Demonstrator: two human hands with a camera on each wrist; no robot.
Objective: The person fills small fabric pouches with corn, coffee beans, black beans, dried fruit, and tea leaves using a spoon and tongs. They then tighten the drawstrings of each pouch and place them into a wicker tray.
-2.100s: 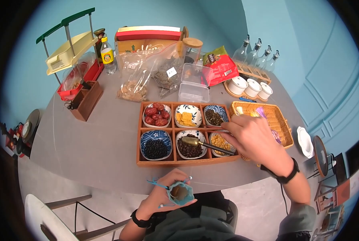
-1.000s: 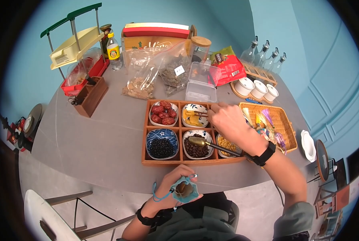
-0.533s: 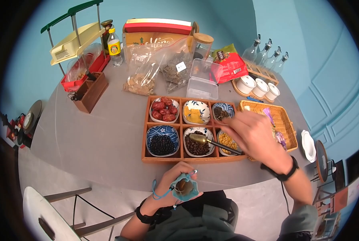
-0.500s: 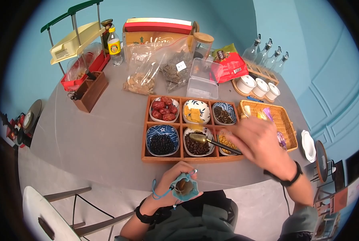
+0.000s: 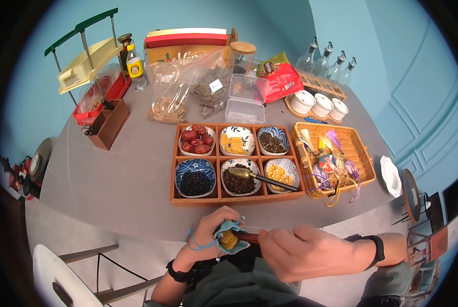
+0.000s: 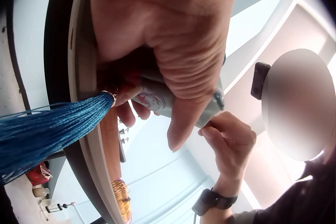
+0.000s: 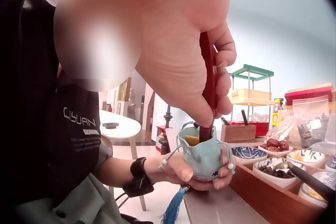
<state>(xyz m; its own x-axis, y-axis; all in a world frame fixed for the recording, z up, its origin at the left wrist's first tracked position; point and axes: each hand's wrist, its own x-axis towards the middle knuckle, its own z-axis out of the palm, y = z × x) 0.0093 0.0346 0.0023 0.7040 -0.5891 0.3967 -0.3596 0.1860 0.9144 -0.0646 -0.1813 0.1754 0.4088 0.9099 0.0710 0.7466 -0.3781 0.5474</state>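
My left hand (image 5: 207, 238) grips a light-blue drawstring pouch (image 7: 202, 160) with its mouth facing up, near the table's front edge. A blue tassel (image 6: 63, 127) hangs from it. My right hand (image 5: 311, 253) pinches dark red-brown tongs (image 7: 209, 85), their tips inside the pouch mouth. A yellow chunk (image 5: 228, 239) shows in the opening at those tips. Beyond the hands, a divided wooden tray (image 5: 218, 166) carries small bowls: red dates (image 5: 196, 140), yellow chunks (image 5: 234, 145), dark dried leaves (image 5: 272, 140), black beans (image 5: 194, 183), dark brown pieces (image 5: 239, 185) and yellow kernels (image 5: 278, 175).
A brass scoop (image 5: 262, 179) lies across two front bowls. Right of the tray sits a wicker basket (image 5: 361, 153) with tasselled sachets. Behind stand plastic bags (image 5: 167, 97), a clear box (image 5: 245, 110), white lidded pots (image 5: 322, 106) and glass bottles (image 5: 321, 65). A wooden holder (image 5: 108, 125) is at left.
My right hand has moved from over the tray's right side down to the pouch, bringing the tongs. A yellow chunk now shows in the pouch mouth. The left hand keeps its grip.
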